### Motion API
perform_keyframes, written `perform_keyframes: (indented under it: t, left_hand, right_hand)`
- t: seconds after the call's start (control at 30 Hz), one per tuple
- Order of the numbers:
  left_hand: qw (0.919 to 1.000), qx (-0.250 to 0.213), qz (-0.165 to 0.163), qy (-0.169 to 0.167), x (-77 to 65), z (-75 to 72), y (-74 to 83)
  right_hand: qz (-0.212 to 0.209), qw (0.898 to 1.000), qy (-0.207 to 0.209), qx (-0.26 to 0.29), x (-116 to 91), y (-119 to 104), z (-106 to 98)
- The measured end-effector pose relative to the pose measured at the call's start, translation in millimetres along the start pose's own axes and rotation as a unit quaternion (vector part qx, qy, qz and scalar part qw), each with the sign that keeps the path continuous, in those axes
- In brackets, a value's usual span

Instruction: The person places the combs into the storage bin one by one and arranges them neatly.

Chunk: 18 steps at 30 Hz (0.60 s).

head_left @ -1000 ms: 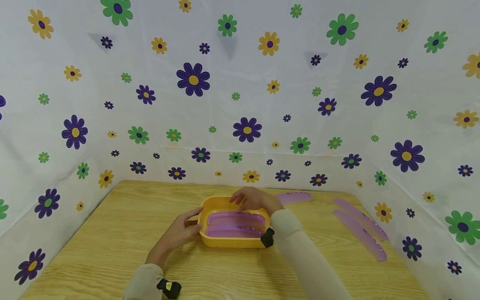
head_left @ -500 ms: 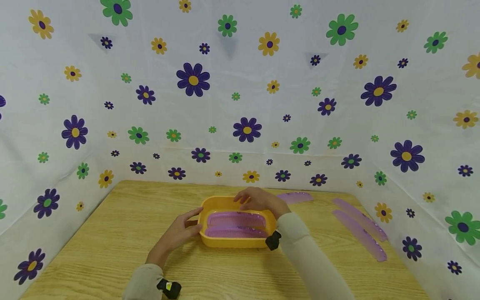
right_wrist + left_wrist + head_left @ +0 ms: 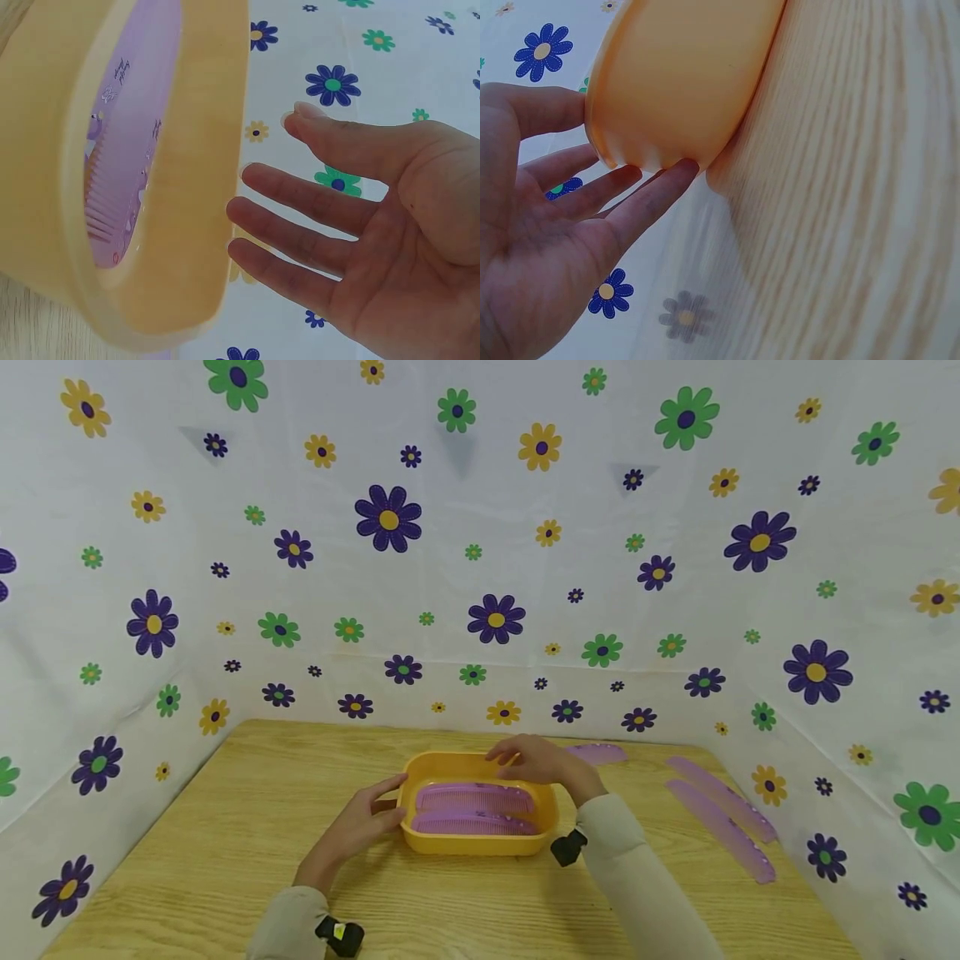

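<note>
A yellow plastic basket (image 3: 480,845) stands on the table with two purple combs in it, a rear comb (image 3: 474,797) and a front comb (image 3: 474,823), side by side with their teeth facing forward. My left hand (image 3: 360,827) touches the basket's left end; the left wrist view shows straight fingertips against its wall and the thumb at the rim. My right hand (image 3: 543,760) hovers over the basket's far right rim. In the right wrist view, the right fingers (image 3: 300,240) are spread and hold nothing.
Two more purple combs, an outer comb (image 3: 723,799) and an inner comb (image 3: 720,831), lie on the table's right side. Another purple comb (image 3: 600,753) lies behind the basket, partly hidden by my right hand. Flower-patterned white sheets (image 3: 442,585) enclose the table (image 3: 225,852).
My right hand has moved to the right along the basket's far rim. The left hand, the basket and the combs stay where they were.
</note>
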<state>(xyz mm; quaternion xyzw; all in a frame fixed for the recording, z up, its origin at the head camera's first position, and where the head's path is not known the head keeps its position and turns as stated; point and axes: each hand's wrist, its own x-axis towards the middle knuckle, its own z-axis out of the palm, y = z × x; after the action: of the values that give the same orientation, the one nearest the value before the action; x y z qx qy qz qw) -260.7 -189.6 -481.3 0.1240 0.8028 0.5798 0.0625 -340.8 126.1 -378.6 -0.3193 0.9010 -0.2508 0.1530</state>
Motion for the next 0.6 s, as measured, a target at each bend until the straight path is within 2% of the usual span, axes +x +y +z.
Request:
perform_keyframes:
  t: [0.43, 0.6]
  left_hand:
    - [1.0000, 0.007, 0.000, 0.003, 1.1, 2.7, 1.4]
    - [1.0000, 0.005, 0.004, 0.002, 0.0, 2.3, 1.5]
  right_hand:
    - [0.013, 0.999, 0.034, 0.015, -27, 12, -4]
    - [0.018, 0.999, 0.047, 0.003, -39, 18, -9]
